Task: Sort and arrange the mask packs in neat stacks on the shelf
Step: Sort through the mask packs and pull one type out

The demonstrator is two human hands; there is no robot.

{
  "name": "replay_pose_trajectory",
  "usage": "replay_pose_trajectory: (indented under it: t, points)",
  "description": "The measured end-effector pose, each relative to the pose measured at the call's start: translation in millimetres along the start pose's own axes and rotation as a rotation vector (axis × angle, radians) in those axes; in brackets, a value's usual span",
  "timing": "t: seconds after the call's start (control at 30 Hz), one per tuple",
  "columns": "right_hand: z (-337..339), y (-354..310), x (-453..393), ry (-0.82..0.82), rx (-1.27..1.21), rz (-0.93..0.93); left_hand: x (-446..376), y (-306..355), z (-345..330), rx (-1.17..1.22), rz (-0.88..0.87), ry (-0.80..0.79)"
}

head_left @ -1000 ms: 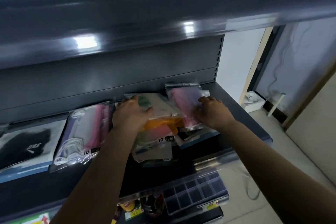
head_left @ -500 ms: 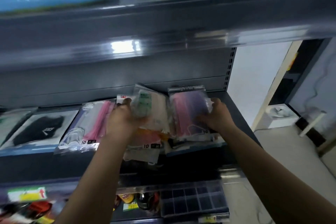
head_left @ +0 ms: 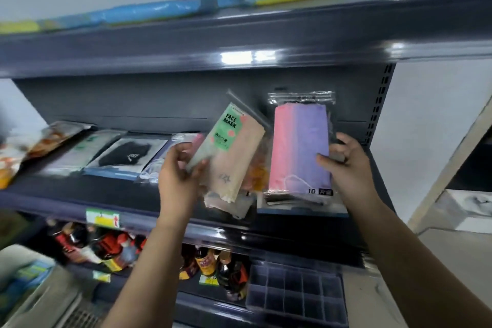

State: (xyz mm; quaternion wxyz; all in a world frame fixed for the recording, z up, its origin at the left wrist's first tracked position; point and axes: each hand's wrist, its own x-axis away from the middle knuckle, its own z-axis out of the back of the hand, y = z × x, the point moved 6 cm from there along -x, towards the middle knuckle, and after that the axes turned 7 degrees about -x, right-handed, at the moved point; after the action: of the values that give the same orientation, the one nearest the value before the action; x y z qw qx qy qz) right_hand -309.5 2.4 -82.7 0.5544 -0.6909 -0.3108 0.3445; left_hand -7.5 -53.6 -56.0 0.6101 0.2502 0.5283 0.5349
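My left hand [head_left: 177, 172] grips a bundle of mask packs, the front one beige with a green FACE MASK label [head_left: 233, 152], lifted and tilted above the dark shelf [head_left: 80, 196]. My right hand [head_left: 346, 165] holds the right edge of a pink-to-purple mask pack [head_left: 299, 146], raised upright with more packs behind it. On the shelf to the left lie a black mask pack [head_left: 125, 158], a pale greenish pack [head_left: 87, 146] and a pink-and-white pack [head_left: 183, 141].
Snack bags [head_left: 40, 144] lie at the shelf's far left. An upper shelf [head_left: 239, 32] carries blue and yellow packs. Below are bottles [head_left: 207, 261] and a dark compartment tray [head_left: 296, 293]. White wall and floor lie to the right.
Both hands have lifted their packs off the shelf and raised them upright. The view has tilted up and shifted left, showing more of the shelves.
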Motion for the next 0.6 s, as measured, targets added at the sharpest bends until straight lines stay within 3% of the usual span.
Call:
replay_pose_trajectory:
  t: [0.3, 0.6]
  points:
    - [-93.6, -7.7, 21.6, -0.189, -0.181, -0.077, 6.5, -28.2, 96.9, 0.233, 0.025, 0.321]
    - [-201.0, 14.1, 32.7, -0.187, -0.139, -0.127, -28.4, -84.9, 177.3, 0.273, 0.112, 0.437]
